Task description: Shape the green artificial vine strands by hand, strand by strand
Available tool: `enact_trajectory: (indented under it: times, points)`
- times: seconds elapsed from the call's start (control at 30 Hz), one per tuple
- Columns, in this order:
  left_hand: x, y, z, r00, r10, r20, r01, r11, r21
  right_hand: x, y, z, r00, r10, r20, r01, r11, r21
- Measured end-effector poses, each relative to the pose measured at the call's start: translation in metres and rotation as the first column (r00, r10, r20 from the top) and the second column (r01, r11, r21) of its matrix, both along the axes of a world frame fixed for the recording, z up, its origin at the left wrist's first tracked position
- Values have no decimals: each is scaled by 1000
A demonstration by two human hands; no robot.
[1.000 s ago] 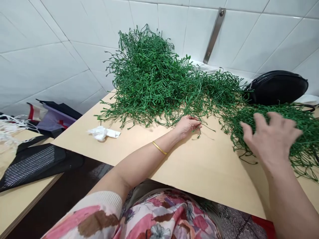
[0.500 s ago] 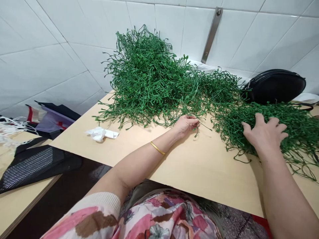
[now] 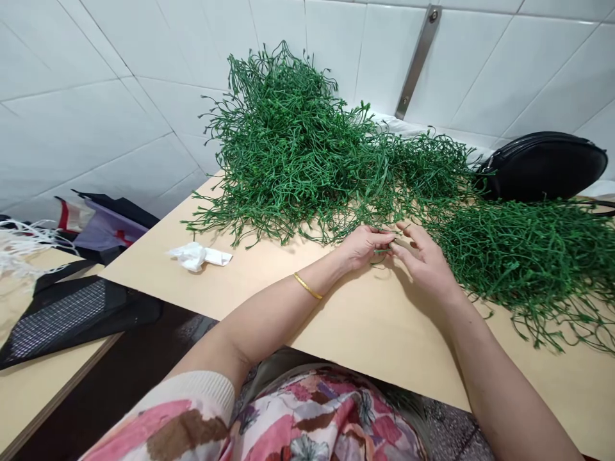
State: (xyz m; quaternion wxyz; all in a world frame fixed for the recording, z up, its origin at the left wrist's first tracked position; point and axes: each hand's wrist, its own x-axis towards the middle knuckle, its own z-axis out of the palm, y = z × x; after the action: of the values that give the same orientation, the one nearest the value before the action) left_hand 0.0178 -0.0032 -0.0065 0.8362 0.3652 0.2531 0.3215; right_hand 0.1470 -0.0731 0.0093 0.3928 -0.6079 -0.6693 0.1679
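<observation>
My left hand (image 3: 362, 246) pinches a thin green plastic stem (image 3: 380, 251) just above the tabletop. Fingertips of my right hand (image 3: 420, 256) meet those of the left at the same stem; its thumb and a finger are pressed together there. Behind both hands rises a large heap of green stems (image 3: 298, 141) with small tips. A second, lower pile of green stems (image 3: 523, 256) spreads to the right of my right hand.
A crumpled white tissue (image 3: 195, 256) lies on the light wooden table (image 3: 269, 288). Near the tiled wall sits a black bag (image 3: 548, 165). At the left are a black mesh pouch (image 3: 62, 323), white strings (image 3: 24, 250) and purple fabric (image 3: 108, 224).
My right hand has left the right-hand pile and come left to my left hand, its fingers closing at the stem. My left hand stays nearly in place, still pinching.
</observation>
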Motion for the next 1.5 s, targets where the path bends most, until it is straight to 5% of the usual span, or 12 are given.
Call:
enact_trajectory:
  times: [0.13,0.47,0.67,0.93,1.23,1.5]
  points:
    - [0,-2,-1,1000,-28,-2,28,1000,8,3,-1,-3,994,66,-87,-66,998,2]
    - [6,-9,-5,999,43,-3,-42,990,136,6,0,-8,999,-21,44,18,998,59]
    - [7,-10,0,998,51,-23,-49,994,98,7,-1,-8,998,-33,46,29,996,89]
    - [11,-14,5,987,159,-37,-160,987,-15,-3,1,-16,934,35,-356,-63,996,-68]
    - [10,-10,1,991,119,-61,-117,992,39,-9,3,-15,874,-1,-485,-53,994,-97]
    - [16,-6,-5,974,210,-86,-202,975,95,-9,-9,2,959,94,-267,-126,986,-106]
